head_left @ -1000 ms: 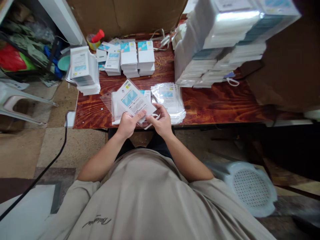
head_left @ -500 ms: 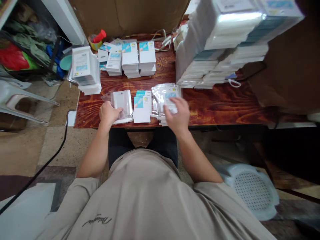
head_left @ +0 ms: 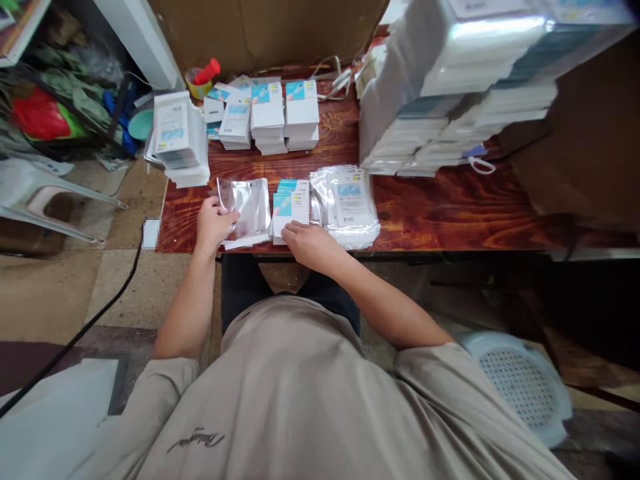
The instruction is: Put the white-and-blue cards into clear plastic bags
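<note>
My left hand [head_left: 214, 223] pinches the left edge of a clear plastic bag [head_left: 251, 203], thumb lying over it. The bag rests on a pile of similar bags close to the table's front edge. Just right of it is a short stack of blue-and-white printed cards [head_left: 285, 205]. My right hand [head_left: 307, 241] has its fingers closed at the lower edge of the top card; its thumb is hidden. Farther right lies a loose pile of bagged cards [head_left: 350, 200], printed side up, with nothing touching it.
Behind the work area stand several card stacks [head_left: 267, 117], with a bagged stack [head_left: 175, 137] at the left. Tall piles of bagged cards [head_left: 440, 100] rise at the right rear. A white cable [head_left: 340, 83] and a yellow tape roll [head_left: 197, 85] lie at the back. A stool [head_left: 520, 387] stands lower right.
My right hand has left the bagged pile on the right and moved left to the card stack. At my left hand, the bag now sits more spread out. The view has shifted slightly.
</note>
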Motion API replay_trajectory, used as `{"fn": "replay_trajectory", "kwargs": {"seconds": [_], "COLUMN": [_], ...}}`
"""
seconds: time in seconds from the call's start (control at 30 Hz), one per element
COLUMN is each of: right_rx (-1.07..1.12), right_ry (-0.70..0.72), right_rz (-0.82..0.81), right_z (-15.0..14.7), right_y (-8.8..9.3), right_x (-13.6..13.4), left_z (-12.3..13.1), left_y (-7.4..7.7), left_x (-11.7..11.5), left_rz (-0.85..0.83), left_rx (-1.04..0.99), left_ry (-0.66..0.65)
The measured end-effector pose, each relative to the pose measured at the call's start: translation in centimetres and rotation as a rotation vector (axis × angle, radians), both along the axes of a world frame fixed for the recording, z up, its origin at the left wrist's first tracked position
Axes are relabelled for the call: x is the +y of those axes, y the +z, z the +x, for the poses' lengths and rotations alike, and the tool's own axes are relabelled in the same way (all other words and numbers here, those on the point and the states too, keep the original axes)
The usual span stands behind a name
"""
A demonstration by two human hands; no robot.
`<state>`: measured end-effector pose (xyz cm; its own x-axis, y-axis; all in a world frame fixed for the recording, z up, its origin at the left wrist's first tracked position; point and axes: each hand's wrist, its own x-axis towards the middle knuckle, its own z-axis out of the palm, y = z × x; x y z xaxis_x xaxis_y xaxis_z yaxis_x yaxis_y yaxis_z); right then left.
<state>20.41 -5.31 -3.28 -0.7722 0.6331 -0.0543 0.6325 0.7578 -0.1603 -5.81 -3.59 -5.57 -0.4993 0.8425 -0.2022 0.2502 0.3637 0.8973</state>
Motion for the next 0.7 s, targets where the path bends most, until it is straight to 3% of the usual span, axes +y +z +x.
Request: {"fn": "replay_trajectory", "kwargs": {"seconds": [0.13,0.2,0.33,0.4,0.53,0.6,0.7], "right_rx": [0.156,0.415,1.082,1.305,1.375,1.357,1.398], "right_ry": [-0.134,-0.292,-0.751,-0.88,-0.865,-0.895,-0.975], "right_rz": [-0.02,0.02,0.071,-0.108,-0.644,-0.733,-0.68], "right_z": [0.5,1.2,2.7,3.1,3.3,3.1,2.3], "right_y": [-0.6,-0.5,1.0,1.7,1.3,0.4,-0.9], "right_x": [0.2,0.2,-0.9,-1.9,-3.4,-3.5,-3.2], "left_z": [1.0,1.8,3.6,4.4,5.7,6.2,7.0], "left_y": [-0.2,-0.2,-0.2,-0.1,0.3,0.6,0.9], "left_x": [-0.1,0.1,0.7,1.1,1.5,1.6,1.4], "left_rz": [0.04,0.107,0.256,0.309,0.349,0.34,0.32], "left_rx": [-0.244,-0.342,-0.46,-0.479,-0.51,-0.533,-0.572], "left_ry": [0.035,0.064,0.112,0.139,0.168,0.164,0.141]}}
